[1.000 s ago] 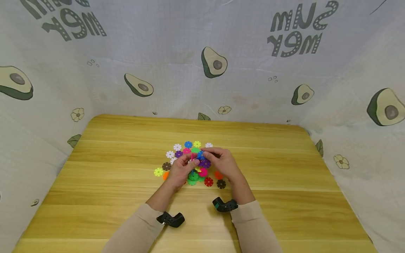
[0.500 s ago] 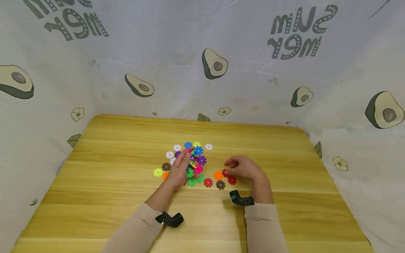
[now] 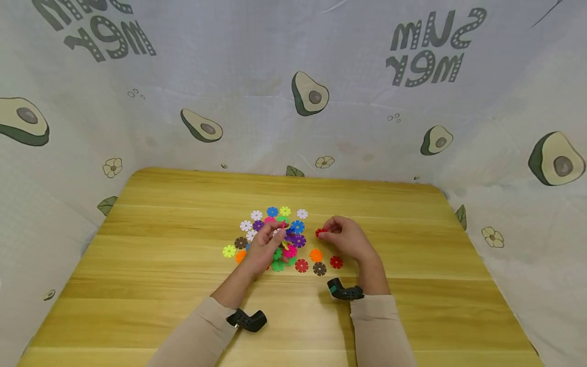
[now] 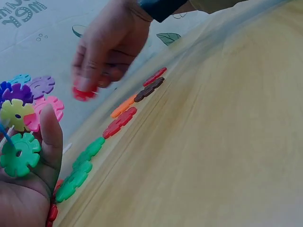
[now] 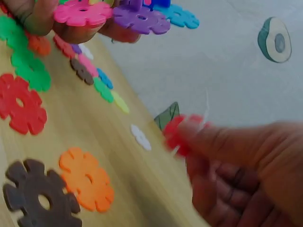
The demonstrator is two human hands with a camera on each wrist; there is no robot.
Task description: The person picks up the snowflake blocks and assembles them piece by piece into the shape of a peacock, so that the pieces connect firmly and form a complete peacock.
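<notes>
Near edge of the wooden surface: two sleeved forearms, nothing else there. Next row out, loose discs lie flat: red disc, brown disc, another red one, orange disc. Left hand grips the joined cluster of interlocked flower discs, fingers curled round it (green, pink, purple, yellow and blue pieces show in the wrist views), lifted just off the loose pile. Right hand pinches a single red piece at thumb and fingertips, near the cluster's right side but apart from it, not slotted in. Farther back, white, blue and yellow-green discs lie unused. Judged progress: partway, several pieces joined, red one in hand not yet attached, many loose discs left.
</notes>
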